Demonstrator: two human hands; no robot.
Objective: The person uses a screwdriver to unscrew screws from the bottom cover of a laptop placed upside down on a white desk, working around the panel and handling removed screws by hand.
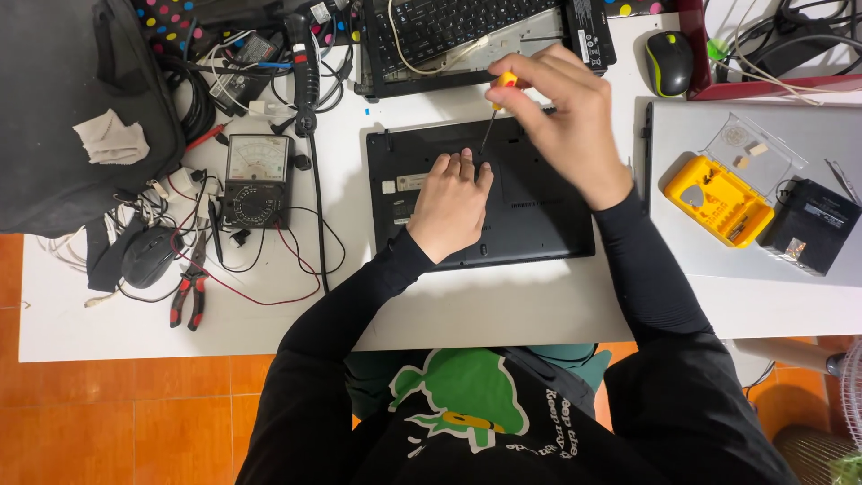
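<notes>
Resting upside down on the white table (503, 310), black laptop (480, 193) with its underside facing up, near the table's middle. Pressed flat on that base, left hand (452, 205), fingers extended and together, gripping nothing — just steadying the shell. Closed around a small screwdriver (496, 112) with an orange-yellow handle, right hand (564, 115), fingers pinched at the handle's top, thin shaft pointing down to a spot on the base near the rear edge, just ahead of the left fingertips. Whether the tip actually sits in a screw head, too small to tell.

Judging by this pose: a screw near the rear edge being worked, with the base panel in place on the shell. Next move likely calling for the shaft kept upright and firm downward pressure while turning, plus somewhere safe for a tiny loose screw.

Just beyond the laptop, a black keyboard assembly (467, 36) with a pale cable draped over it. To the right, a silver laptop lid (763, 233) bearing a yellow bit case (718, 199) with its clear cover open and a small black box (813, 224). Further back, a black-and-green mouse (670, 61).

To the left, an analog multimeter (257, 180) with red and black leads trailing, red-handled pliers (189, 292), a dark mouse (149, 255), a tangle of cables, and a black bag (81, 117) with a crumpled cloth on it. Below the table edge — orange floor tiles (135, 422).
</notes>
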